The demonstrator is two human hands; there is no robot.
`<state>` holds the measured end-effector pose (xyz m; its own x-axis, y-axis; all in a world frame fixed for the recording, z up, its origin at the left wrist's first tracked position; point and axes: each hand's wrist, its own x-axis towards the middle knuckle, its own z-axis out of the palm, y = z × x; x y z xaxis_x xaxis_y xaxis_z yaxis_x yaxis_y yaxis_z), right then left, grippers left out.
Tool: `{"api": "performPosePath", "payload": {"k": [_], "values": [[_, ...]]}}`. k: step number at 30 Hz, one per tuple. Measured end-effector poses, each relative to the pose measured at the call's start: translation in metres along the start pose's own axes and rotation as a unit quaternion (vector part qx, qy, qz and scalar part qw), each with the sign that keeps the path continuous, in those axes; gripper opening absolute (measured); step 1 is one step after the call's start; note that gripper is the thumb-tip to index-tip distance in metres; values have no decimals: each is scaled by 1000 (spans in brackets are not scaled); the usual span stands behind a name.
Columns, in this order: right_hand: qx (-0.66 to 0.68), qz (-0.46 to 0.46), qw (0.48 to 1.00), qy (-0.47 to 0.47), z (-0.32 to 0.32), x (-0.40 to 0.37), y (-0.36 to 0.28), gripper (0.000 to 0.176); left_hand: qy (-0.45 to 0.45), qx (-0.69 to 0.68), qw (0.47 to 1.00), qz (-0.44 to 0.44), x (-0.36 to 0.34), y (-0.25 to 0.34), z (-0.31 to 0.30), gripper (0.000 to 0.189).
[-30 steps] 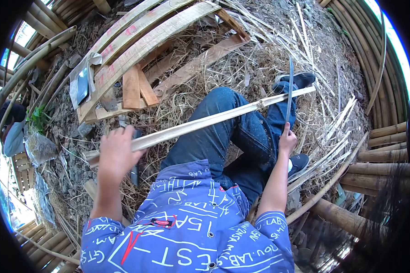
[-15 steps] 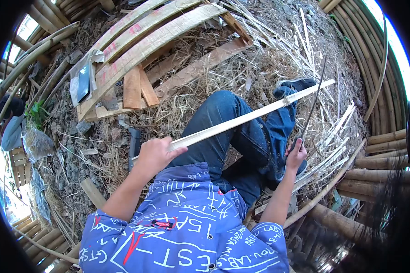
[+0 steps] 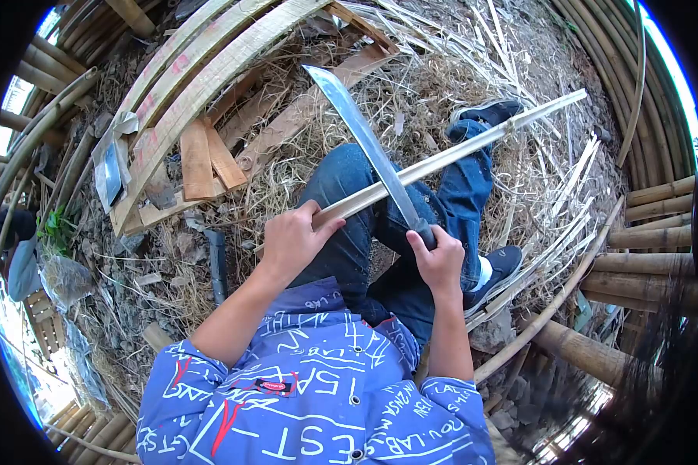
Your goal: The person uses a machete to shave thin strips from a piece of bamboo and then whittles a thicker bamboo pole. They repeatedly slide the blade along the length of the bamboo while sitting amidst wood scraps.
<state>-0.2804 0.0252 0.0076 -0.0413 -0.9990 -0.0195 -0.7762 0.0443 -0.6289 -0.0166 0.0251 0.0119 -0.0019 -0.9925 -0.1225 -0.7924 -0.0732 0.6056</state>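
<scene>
Gripping the near end of the bamboo strip (image 3: 473,147), your left hand (image 3: 291,242) is closing fully around it and holding it slanted across your jeans-clad leg (image 3: 349,174). Your right hand (image 3: 440,262) is clenching the machete (image 3: 357,124) by its handle, with the blade crossing the strip and pointing toward the curved planks (image 3: 209,77).

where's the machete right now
Centre of the head view: the right hand grips the machete by its handle, the blade slanting up-left across the bamboo strip held in the left hand, above the person's knee.
</scene>
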Motion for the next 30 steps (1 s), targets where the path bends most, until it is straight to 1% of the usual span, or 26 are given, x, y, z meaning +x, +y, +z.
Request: {"api": "performPosePath", "payload": {"k": [2,3,5,6,8,9,11,13,15,17,18,20,24,26,27,30], "values": [[-19,3,1000,-10,1,8,1,51,40,3,999,4,1,-1,3,50],[-19,8,1000,-11,0,12,0,51,35,2,999,4,1,-1,4,50],[-15,41,999,-29,-3,20,-3,52,15,-9,999,-30,3,0,3,49],[-29,40,998,-24,-1,23,2,54,10,-9,999,-30,5,1,1,49],[-33,39,998,-38,-3,27,5,54,-44,-4,998,-49,10,2,-2,49],[-36,34,998,-48,-3,29,5,55,-46,-4,998,-50,11,2,-3,49],[-53,19,998,-40,-1,30,3,56,-98,28,995,-23,17,0,-6,48],[-83,8,995,-60,2,30,3,57,-115,50,992,-13,22,3,-8,48],[-93,-4,994,-54,6,30,1,58,-132,72,989,-5,24,4,-7,48],[-91,-21,994,-54,10,32,-1,55,-130,43,990,-14,24,3,-6,48],[-111,-35,991,-58,12,34,0,60,-132,44,990,-13,23,0,-3,48],[-118,-43,990,-56,14,37,1,60,-86,52,995,26,20,-7,5,48],[-136,-56,988,-51,16,42,5,62,-79,71,994,32,17,-6,6,48],[-157,-67,985,-39,17,44,12,63,-42,79,995,52,16,-6,8,48],[-162,-71,983,-41,18,48,15,63,-40,74,995,50,17,-5,9,48],[-163,-86,983,-7,17,46,17,61,-42,42,998,26,14,-3,9,47]]}}
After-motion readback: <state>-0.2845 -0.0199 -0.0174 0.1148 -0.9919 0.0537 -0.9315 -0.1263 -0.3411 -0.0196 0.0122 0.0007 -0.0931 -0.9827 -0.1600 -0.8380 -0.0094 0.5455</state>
